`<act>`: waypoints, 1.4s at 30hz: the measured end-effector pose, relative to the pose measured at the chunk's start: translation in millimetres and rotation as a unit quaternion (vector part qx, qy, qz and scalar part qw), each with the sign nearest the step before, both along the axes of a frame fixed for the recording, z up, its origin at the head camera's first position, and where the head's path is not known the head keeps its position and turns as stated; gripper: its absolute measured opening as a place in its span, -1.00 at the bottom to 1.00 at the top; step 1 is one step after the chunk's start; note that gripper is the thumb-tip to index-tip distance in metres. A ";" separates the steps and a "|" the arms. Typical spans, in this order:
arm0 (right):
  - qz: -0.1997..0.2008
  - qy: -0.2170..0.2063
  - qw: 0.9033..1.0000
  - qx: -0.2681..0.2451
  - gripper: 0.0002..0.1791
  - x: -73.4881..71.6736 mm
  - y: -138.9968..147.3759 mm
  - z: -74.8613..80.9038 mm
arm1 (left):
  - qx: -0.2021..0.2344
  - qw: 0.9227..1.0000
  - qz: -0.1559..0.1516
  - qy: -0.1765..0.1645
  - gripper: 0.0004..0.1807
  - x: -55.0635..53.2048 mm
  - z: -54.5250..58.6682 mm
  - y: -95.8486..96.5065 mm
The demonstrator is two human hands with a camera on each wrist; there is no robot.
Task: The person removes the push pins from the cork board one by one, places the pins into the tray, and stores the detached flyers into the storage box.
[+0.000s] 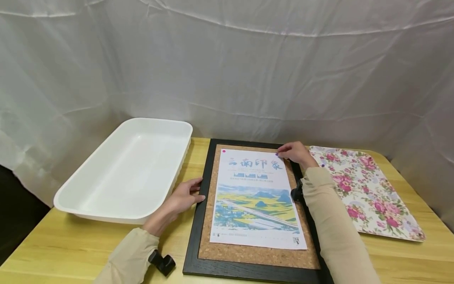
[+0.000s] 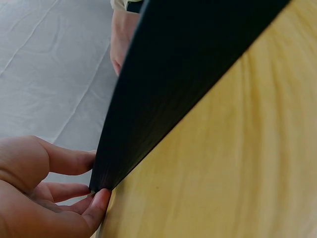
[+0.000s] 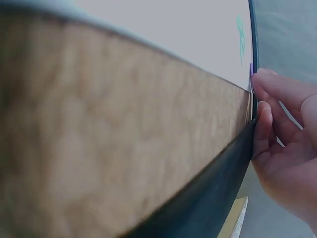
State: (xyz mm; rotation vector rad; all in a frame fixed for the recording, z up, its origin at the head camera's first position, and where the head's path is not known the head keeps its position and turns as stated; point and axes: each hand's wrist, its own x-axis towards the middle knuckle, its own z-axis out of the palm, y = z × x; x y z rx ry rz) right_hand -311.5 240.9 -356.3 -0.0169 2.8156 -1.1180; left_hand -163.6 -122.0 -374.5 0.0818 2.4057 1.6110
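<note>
A black-framed cork board (image 1: 232,258) lies on the table with a printed landscape poster (image 1: 257,177) on it. At the poster's upper left corner sits a pink thumbtack (image 1: 224,151). My left hand (image 1: 184,196) grips the frame's left edge; in the left wrist view the thumb and fingers (image 2: 101,201) meet the black frame (image 2: 148,89). At the poster's upper right corner, my right hand (image 1: 295,153) holds a purple thumbtack (image 1: 277,154) by its fingertips. The right wrist view shows that purple tack (image 3: 251,70) against the paper, partly hidden by a finger.
To the left stands a deep white plastic basin (image 1: 124,173). A floral tray (image 1: 358,221) lies right of the board, partly behind my right sleeve, with a small purple tack (image 1: 322,165) near its left edge. A grey curtain (image 1: 227,71) hangs behind the wooden table (image 1: 53,240).
</note>
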 end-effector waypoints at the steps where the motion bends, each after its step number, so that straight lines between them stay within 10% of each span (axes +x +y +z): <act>1: 0.001 0.005 1.000 0.001 -0.73 -0.8 0.0 -0.4 | 0.000 1.000 -0.001 0.001 -0.32 0.0 0.4 0.0; 42: -0.020 0.011 0.999 0.027 -0.80 -2.8 -9.2 -2.5 | -0.004 1.000 -0.008 0.017 -0.33 3.6 0.1 0.4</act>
